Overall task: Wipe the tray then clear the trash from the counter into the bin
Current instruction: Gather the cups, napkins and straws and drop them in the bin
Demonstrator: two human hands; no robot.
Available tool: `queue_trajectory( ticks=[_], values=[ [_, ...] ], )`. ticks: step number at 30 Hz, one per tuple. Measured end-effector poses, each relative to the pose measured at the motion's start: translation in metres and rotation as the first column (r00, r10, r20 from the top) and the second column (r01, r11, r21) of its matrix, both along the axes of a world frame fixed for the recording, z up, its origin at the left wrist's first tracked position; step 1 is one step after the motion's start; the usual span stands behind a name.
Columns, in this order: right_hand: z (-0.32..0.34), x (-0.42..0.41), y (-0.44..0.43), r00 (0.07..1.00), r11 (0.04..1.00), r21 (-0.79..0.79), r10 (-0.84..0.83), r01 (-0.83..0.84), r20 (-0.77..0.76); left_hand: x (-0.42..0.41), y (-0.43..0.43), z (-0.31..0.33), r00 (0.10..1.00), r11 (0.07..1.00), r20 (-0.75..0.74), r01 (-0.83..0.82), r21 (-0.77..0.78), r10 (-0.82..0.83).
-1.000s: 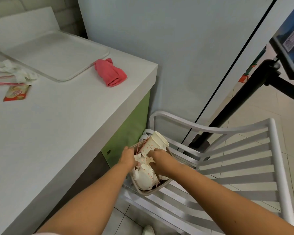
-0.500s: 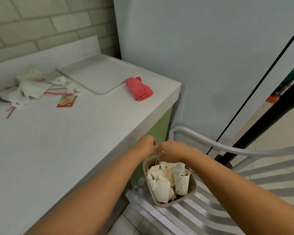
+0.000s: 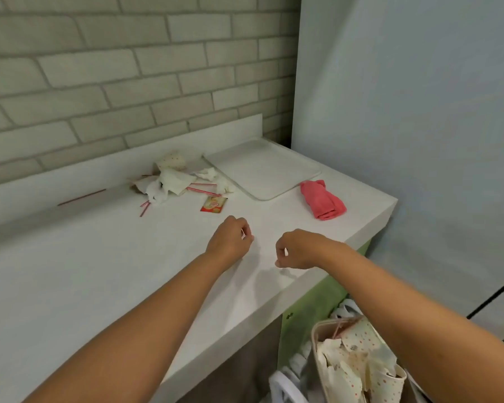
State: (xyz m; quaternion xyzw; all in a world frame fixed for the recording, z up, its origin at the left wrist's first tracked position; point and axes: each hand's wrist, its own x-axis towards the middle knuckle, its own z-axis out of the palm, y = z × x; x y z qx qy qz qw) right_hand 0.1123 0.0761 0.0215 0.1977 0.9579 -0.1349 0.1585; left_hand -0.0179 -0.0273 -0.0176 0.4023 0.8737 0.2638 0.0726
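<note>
Bin (image 3: 317,333) stands nearest, below the table (image 3: 99,286) edge at lower right, full of paper cups. Left hand (image 3: 230,238) and right hand (image 3: 298,250) hover over the table, fingers loosely curled, holding nothing. Beyond lie the sachet (image 3: 214,204), straws (image 3: 202,189) and crumpled paper (image 3: 172,181), beside the tray (image 3: 262,167); the pink cloth (image 3: 323,200) lies just right. Trash is judged light, soft and loose: gather paper by its bulk, pinch straws mid-length.
</note>
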Motion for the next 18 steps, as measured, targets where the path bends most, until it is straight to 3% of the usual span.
queue_trajectory(
  ticks=[11, 18],
  values=[
    [-0.001, -0.136, -0.069, 0.986, 0.985, -0.061, 0.162, -0.161, 0.026, -0.156, -0.098, -0.011, 0.956, 0.953, 0.020, -0.289, -0.090, 0.292],
    [-0.012, -0.208, -0.076, 0.997, 0.996, -0.054, 0.068, -0.069, -0.030, -0.232, -0.117, -0.018, 0.943, 0.941, 0.021, -0.329, -0.075, 0.331]
  ],
)
